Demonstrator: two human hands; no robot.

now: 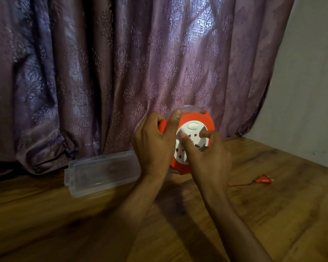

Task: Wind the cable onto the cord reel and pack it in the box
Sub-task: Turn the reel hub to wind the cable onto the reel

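Two bare forearms reach forward from the bottom edge over a wooden table [273,214]. The right hand [209,157] is nearest; it lies against the white face of the reel [194,127], with its thumb and forefinger pressed onto the socket plate among the red holes, the other fingers curled below. Whether it pinches anything there is hard to tell; the fingers are bent close together on the face.

The left hand [153,146] grips the reel from the left side, fingers wrapped round the orange handle and the thumb laid up over the orange rim at the top. The reel is held upright on edge, its white face turned towards the camera, and its lower rim is at or just above the table; which of the two cannot be told.

To the right, on the table and well apart from the reel, lies the red plug [263,180], with a thin run of cable [242,184] trailing left from it towards the right wrist.

To the left, just beside the left wrist, a clear plastic box [102,173] lies flat on the table, close to the curtain [121,63], a purple patterned cloth that hangs behind everything. A pale wall [314,91] stands at the far right.
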